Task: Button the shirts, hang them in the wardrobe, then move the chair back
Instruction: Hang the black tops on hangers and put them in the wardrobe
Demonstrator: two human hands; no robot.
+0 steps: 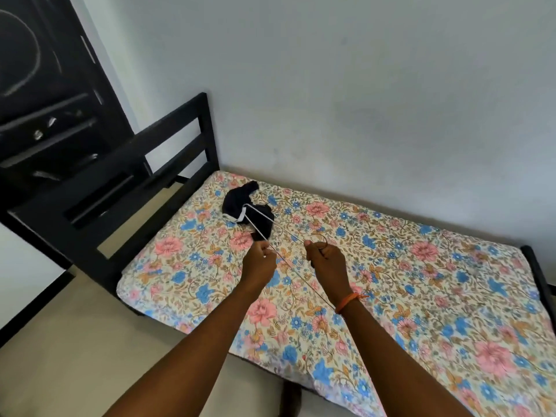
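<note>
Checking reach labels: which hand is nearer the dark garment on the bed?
Left. The left hand pinches a thin white hanger just below the dark garment; the right hand grips a wire hanger farther right of it.

A dark shirt (240, 203) lies crumpled on the flowered bed (421, 296), upper left of centre. Thin wire hangers (282, 260) are held above the bed at mid-frame.
</note>
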